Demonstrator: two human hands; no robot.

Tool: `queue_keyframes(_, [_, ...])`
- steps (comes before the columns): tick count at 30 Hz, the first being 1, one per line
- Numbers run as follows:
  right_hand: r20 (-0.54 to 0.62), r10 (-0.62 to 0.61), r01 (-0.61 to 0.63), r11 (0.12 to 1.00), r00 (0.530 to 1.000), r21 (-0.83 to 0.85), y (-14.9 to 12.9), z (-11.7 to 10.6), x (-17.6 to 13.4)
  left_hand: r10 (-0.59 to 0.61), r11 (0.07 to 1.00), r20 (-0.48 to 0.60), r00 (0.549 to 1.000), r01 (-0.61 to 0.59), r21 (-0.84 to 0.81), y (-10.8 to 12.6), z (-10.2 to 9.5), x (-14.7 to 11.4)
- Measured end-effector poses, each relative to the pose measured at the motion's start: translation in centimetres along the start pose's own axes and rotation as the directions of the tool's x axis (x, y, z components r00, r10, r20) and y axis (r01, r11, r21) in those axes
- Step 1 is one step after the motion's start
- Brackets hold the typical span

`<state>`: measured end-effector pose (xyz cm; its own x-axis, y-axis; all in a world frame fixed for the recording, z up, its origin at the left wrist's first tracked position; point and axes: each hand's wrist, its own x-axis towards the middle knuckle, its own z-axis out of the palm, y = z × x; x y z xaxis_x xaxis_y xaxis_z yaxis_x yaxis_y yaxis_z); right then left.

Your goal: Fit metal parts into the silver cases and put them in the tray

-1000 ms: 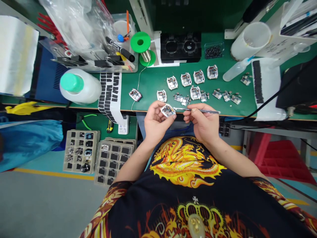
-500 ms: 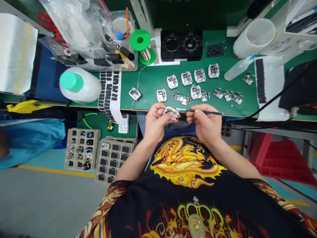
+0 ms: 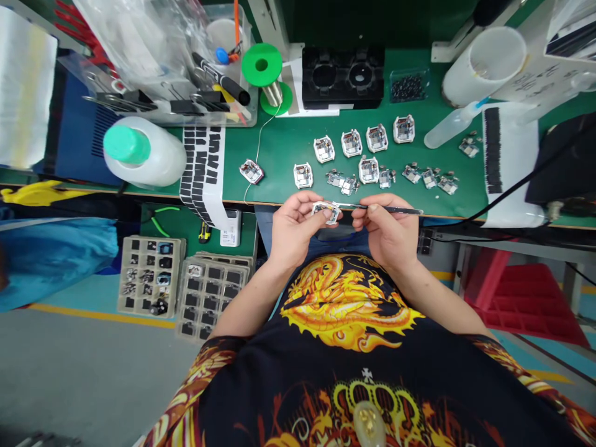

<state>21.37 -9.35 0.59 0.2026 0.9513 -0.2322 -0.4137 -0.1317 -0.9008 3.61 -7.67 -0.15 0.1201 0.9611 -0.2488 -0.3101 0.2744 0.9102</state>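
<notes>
with our left hand [image 3: 292, 231] we pinch a white-framed casing [image 3: 325, 213], tilted, probably to steady it while leaving its inside open to view. our right hand [image 3: 390, 231] grips a slim tool [image 3: 397, 210] much like a pencil, likely for fine control, its tip at the casing's edge between our hands; whether they touch, we cannot tell. just beyond our grip lie other white casings [image 3: 303, 176] and loose circuit boards [image 3: 348, 185], apparently spread out for easy reach.
</notes>
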Motion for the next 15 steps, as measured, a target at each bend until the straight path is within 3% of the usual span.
queue_keyframes(15, [0.090, 0.072, -0.072, 0.997, 0.993, 0.000, -0.11, -0.44, 0.23, 0.009, 0.998, 0.036, 0.999, -0.011, 0.057, 0.83, -0.68, -0.26])
